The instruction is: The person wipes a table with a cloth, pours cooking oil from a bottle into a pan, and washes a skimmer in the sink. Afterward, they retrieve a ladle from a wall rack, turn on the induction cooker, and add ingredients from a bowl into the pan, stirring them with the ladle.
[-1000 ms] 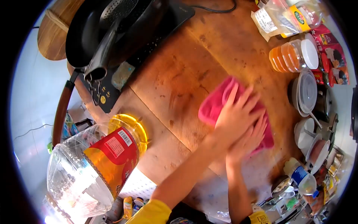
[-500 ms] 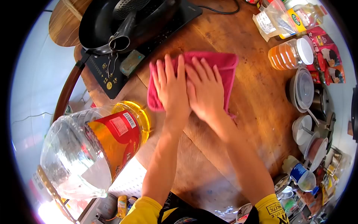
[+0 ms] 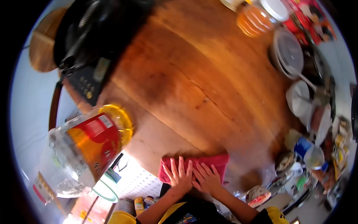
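A folded dark pink cloth (image 3: 220,161) lies at the near edge of the wooden table (image 3: 179,86), close to my body. My left hand (image 3: 181,175) rests flat on its left half with the fingers spread. Beside it, my right hand (image 3: 207,178) presses flat on the right half, fingers stretched out. The two hands nearly meet at the thumbs. Neither hand grasps the cloth; both lie on top of it.
A large oil bottle (image 3: 99,138) stands at the left edge. Back left is a black induction cooker (image 3: 82,83) with a dark pan, blurred. Along the right side are an orange jar (image 3: 255,20), a lidded bowl (image 3: 287,52), bowls (image 3: 298,99) and a blue-labelled bottle (image 3: 302,147).
Both hands have drawn the cloth from the table's middle back to the near edge, toward my body. The view has shifted too.
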Demonstrator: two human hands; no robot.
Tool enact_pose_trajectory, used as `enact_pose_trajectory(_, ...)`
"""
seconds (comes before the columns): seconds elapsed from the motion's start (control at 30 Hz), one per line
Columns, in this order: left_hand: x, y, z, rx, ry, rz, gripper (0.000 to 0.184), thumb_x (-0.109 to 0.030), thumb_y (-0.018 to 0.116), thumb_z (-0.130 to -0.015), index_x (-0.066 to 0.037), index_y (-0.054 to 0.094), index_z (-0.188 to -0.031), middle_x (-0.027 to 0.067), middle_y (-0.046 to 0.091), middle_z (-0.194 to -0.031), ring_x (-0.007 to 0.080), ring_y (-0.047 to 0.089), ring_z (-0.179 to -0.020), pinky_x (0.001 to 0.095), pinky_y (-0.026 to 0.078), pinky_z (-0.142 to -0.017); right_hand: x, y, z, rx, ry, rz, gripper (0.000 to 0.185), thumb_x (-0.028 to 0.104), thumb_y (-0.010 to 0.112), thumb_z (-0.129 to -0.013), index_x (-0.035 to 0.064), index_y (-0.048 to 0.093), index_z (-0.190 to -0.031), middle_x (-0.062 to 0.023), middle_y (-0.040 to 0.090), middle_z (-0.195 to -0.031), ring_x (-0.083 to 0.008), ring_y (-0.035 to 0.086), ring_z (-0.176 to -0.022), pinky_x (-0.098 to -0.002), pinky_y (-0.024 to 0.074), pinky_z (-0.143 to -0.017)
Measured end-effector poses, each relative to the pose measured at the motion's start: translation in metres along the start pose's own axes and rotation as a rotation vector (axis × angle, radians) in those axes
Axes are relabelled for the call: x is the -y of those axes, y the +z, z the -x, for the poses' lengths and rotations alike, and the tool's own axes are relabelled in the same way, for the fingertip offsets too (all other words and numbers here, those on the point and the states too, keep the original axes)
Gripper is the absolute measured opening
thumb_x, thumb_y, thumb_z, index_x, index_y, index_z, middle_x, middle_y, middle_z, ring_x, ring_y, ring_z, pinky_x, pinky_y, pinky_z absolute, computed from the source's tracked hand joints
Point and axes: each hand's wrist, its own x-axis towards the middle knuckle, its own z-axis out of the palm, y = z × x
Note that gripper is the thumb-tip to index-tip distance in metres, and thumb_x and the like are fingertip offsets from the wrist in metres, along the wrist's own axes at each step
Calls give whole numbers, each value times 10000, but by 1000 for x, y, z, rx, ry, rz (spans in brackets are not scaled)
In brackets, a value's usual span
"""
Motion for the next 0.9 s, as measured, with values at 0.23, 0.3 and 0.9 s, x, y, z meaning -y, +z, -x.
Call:
enact_pose_trajectory(0.23, 47, -17, -135, -444, -475, 39, 621, -420, 419, -915, -111, 321, -1444, 173, 270, -1504, 362, 217, -1405, 519, 152, -1143, -28, -52, -190, -329, -333, -228, 468, 291, 514, -844, 68, 558, -1253, -118, 445, -1406, -291, 376, -1328, -484, 214, -1124)
enact_pose_trajectory(0.3, 61, -2, -168, -467, -560, -101, 659, -457, 404, -930, -135, 234, -1480, 162, 244, -1515, 358, 209, -1404, 524, 134, -1143, -46, -54, -230, -406, -432, -287, 431, 282, 529, -823, 62, 600, -1187, -119, 482, -1372, -293, 404, -1303, -485, 215, -1124)
enact_pose_trajectory(0.9, -9, 28, 28, 76, 823, 9, 430, -349, 490, -853, -105, 573, -1197, 209, 437, -1345, 468, 282, -1315, 770, 112, -992, 64, 70, 106, -289, 661, -248, 451, 452, 599, -794, 191, 623, -1161, -32, 529, -1324, -252, 442, -1260, -545, 286, -1025)
